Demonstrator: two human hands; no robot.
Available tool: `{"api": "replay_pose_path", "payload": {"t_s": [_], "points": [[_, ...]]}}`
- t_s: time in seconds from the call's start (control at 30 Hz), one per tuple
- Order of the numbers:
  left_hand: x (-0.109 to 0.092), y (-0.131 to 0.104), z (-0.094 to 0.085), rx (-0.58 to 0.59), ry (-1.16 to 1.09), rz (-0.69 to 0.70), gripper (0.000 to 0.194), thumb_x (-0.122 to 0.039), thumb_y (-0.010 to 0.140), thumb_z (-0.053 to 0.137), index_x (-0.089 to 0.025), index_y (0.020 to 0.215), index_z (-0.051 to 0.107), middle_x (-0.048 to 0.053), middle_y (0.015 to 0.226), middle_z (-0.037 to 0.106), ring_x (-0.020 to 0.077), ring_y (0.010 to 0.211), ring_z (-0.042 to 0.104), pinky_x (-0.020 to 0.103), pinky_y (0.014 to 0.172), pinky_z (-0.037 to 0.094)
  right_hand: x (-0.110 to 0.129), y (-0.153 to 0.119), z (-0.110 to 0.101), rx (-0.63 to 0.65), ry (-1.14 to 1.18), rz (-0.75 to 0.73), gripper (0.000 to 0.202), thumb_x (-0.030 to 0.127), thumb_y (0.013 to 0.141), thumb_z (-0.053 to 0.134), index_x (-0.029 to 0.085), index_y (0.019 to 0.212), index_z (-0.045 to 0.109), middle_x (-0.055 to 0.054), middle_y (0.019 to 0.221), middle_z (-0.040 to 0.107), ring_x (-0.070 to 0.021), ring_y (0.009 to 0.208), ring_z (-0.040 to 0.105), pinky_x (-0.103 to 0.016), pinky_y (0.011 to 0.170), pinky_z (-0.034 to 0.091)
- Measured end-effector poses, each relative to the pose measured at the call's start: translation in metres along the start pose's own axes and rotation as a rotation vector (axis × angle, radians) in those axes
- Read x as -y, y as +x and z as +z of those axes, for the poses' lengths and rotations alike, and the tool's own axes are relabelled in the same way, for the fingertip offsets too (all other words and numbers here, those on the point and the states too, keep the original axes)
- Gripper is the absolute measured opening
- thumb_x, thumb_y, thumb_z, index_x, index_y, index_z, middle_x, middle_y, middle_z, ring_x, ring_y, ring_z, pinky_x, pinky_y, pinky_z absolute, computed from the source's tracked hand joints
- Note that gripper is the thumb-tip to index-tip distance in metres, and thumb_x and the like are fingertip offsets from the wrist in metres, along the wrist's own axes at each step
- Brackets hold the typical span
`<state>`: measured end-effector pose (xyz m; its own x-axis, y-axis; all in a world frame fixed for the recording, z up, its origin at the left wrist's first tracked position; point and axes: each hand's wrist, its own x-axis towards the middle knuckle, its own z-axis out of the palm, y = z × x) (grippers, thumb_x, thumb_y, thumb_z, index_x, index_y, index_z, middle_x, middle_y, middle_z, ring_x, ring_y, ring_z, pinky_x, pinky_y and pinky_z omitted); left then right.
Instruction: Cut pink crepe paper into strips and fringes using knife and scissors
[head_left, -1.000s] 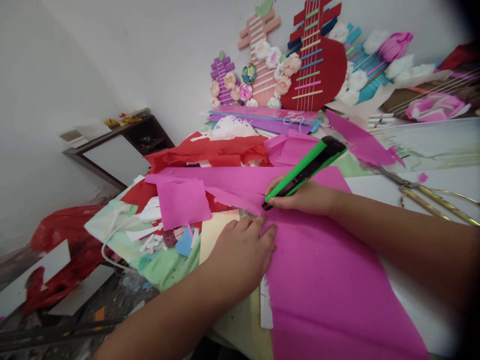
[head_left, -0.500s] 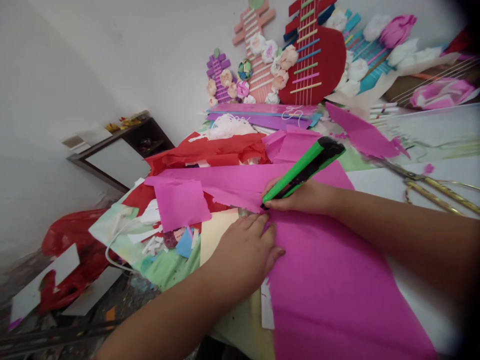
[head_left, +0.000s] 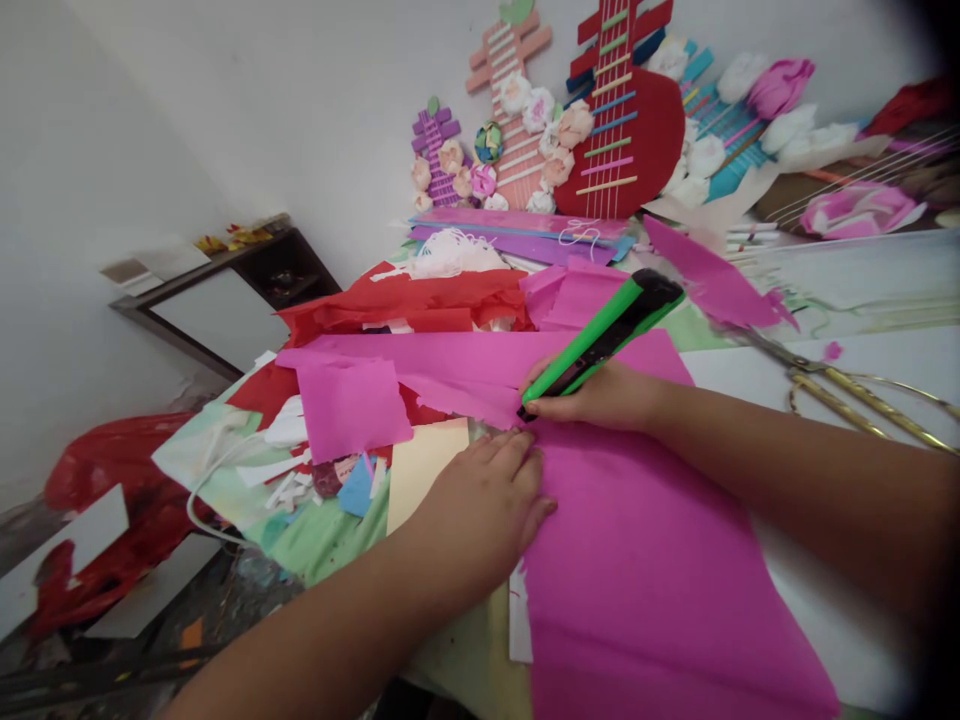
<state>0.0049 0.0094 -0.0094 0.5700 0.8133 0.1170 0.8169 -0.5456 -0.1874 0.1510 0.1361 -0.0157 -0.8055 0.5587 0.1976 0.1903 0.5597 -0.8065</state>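
Note:
A green and black utility knife (head_left: 604, 335) slants across the middle of the view, and my right hand (head_left: 592, 395) is closed around its lower end. Its tip points down at the edge of a magenta paper sheet (head_left: 645, 560); the blade itself cannot be made out. My left hand (head_left: 487, 500) lies flat with fingers stretched out, pressing on the sheet's left edge just below the tip. Beyond both hands runs a magenta strip with a ragged edge (head_left: 465, 360). A cream card (head_left: 420, 465) lies left of my left hand.
Gold-handled scissors (head_left: 847, 385) lie on the right. Red paper (head_left: 420, 298), white string (head_left: 454, 250) and paper scraps cover the table's far left. Decorated paper guitars, one of them red (head_left: 637, 145), lean against the wall. A dark cabinet (head_left: 247, 290) stands beyond the table.
The camera view has shifted slightly, so the scene sits a little further left. Both hands and the knife keep nearly the same place on the paper.

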Motion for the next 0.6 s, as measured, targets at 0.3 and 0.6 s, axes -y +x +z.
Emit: {"api": "replay_pose_path", "payload": {"t_s": [0.3,0.6], "points": [[-0.0012,0.0005,-0.0022,-0.012,0.022,0.017,0.035,-0.031,0.088,0.038,-0.007,0.106,0.054,0.015,0.108,0.058,0.0231,0.104,0.052,0.036,0.090,0.039,0.0063,-0.0025,-0.0025,-0.039,0.034,0.065,0.015,0.028,0.070,0.054,0.017,0.073,0.063,0.001,0.069,0.062,-0.0094,0.063,0.055,-0.022,0.061,0.044],[-0.0007,0.0000,-0.0039,-0.045,0.064,0.077,0.034,-0.028,0.088,0.037,-0.006,0.103,0.058,0.014,0.105,0.060,0.0226,0.104,0.052,0.034,0.090,0.039,-0.0021,-0.0013,0.0008,0.022,0.031,0.011,0.018,0.033,0.070,0.055,0.017,0.077,0.061,0.000,0.078,0.063,-0.0117,0.073,0.058,-0.025,0.072,0.046]]}}
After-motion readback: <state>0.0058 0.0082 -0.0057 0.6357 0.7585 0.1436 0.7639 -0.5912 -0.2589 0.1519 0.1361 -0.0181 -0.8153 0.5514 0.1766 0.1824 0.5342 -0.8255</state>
